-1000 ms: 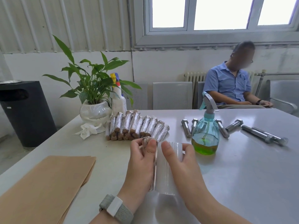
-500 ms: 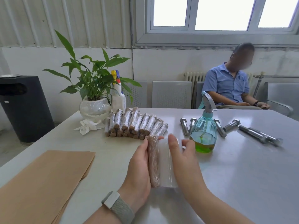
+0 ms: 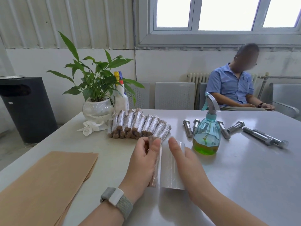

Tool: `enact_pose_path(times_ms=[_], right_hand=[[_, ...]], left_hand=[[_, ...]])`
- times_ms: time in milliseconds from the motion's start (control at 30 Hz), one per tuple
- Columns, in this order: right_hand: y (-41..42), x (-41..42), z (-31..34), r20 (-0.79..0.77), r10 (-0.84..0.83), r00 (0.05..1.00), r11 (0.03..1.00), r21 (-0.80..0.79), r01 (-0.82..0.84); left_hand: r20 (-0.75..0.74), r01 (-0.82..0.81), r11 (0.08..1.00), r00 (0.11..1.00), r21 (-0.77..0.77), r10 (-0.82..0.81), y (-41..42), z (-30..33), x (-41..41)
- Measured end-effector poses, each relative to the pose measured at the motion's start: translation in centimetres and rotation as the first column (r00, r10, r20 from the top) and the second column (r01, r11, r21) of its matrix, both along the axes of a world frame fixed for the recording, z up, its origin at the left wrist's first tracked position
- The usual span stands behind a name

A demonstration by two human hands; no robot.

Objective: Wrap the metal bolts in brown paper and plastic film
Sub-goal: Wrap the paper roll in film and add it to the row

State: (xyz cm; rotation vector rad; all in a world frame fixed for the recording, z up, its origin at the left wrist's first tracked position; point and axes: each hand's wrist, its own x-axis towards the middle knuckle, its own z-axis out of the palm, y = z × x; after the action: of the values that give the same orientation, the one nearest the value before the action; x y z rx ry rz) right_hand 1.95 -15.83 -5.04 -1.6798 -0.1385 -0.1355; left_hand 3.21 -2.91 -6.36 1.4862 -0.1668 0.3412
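My left hand [image 3: 143, 162] grips a bolt wrapped in brown paper [image 3: 154, 173], held upright-tilted over the table, with clear film lying over it. Just to its right, my right hand [image 3: 187, 163] holds the roll of plastic film [image 3: 169, 170], thumb on its top end. Film runs from the roll onto the wrapped bolt. A pile of several finished wrapped bolts [image 3: 138, 126] lies behind my hands. Several bare metal bolts [image 3: 260, 136] lie at the right. A stack of brown paper sheets [image 3: 44, 185] lies at the front left.
A teal spray bottle with green liquid [image 3: 206, 132] stands right of my hands among the bare bolts. A potted plant [image 3: 97, 101], a white spray bottle [image 3: 121, 98] and a crumpled tissue [image 3: 89, 127] sit at the back left. A person [image 3: 236, 88] sits beyond the table.
The wrapped bolt has turned in my left hand, whose thumb now covers its top end. The film roll sits slightly apart from it. My view has shifted a little.
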Motion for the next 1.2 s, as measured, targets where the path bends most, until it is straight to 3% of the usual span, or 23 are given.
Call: enact_pose_path(times_ms=[133, 233, 333, 400, 467, 533, 600, 633, 767, 967, 1100, 1200], right_hand=[[0.7, -0.2, -0.4, -0.011, -0.1, 0.995, 0.995, -0.027, 0.099], [1.2, -0.4, -0.3, 0.023, -0.193, 0.981, 0.98, -0.034, 0.194], [1.1, -0.6, 0.1, 0.077, -0.272, 0.959, 0.952, -0.126, 0.28], [1.1, -0.4, -0.1, 0.064, -0.283, 0.957, 0.953, -0.097, 0.288], [0.7, -0.2, -0.3, -0.008, -0.208, 0.978, 0.974, 0.085, 0.208], [0.3, -0.1, -0.4, -0.123, 0.018, 0.992, 0.971, 0.239, 0.012], [-0.1, -0.3, -0.4, -0.162, 0.194, 0.967, 0.959, 0.237, -0.153], [-0.2, -0.3, -0.4, -0.173, 0.204, 0.964, 0.962, 0.22, -0.164], [-0.1, 0.3, -0.5, -0.127, -0.007, 0.992, 0.993, 0.117, 0.022], [0.8, -0.4, -0.3, -0.018, -0.071, 0.997, 0.996, 0.057, 0.072], [1.3, -0.8, -0.1, 0.03, -0.148, 0.989, 0.989, 0.019, 0.147], [1.1, -0.8, -0.1, 0.023, -0.197, 0.98, 0.979, -0.043, 0.198]], left_hand=[[-0.031, 0.046, 0.988, 0.998, -0.146, -0.051, -0.9, 0.0, -0.6], [-0.081, 0.169, 0.93, 0.975, -0.325, -0.205, -1.1, 0.0, -1.3], [-0.133, 0.266, 0.874, 0.929, -0.406, -0.344, -1.2, 0.2, -1.6], [-0.172, 0.263, 0.865, 0.915, -0.428, -0.364, -1.3, 0.2, -1.5], [-0.178, 0.219, 0.893, 0.935, -0.394, -0.308, -1.4, 0.2, -1.3], [-0.132, 0.187, 0.937, 0.963, -0.296, -0.234, -1.3, 0.1, -1.1], [-0.095, 0.154, 0.96, 0.979, -0.236, -0.18, -1.1, 0.2, -0.8], [-0.089, 0.133, 0.964, 0.984, -0.231, -0.157, -0.9, 0.2, -0.6], [-0.089, 0.091, 0.969, 0.989, -0.23, -0.114, -0.3, 0.4, 0.1], [-0.07, 0.041, 0.986, 0.996, -0.163, -0.053, -0.6, 0.6, -0.2], [-0.161, 0.098, 0.947, 0.975, -0.305, -0.153, -0.9, 0.5, -0.9], [-0.219, 0.174, 0.827, 0.917, -0.535, -0.335, -0.8, 0.8, -1.1]])
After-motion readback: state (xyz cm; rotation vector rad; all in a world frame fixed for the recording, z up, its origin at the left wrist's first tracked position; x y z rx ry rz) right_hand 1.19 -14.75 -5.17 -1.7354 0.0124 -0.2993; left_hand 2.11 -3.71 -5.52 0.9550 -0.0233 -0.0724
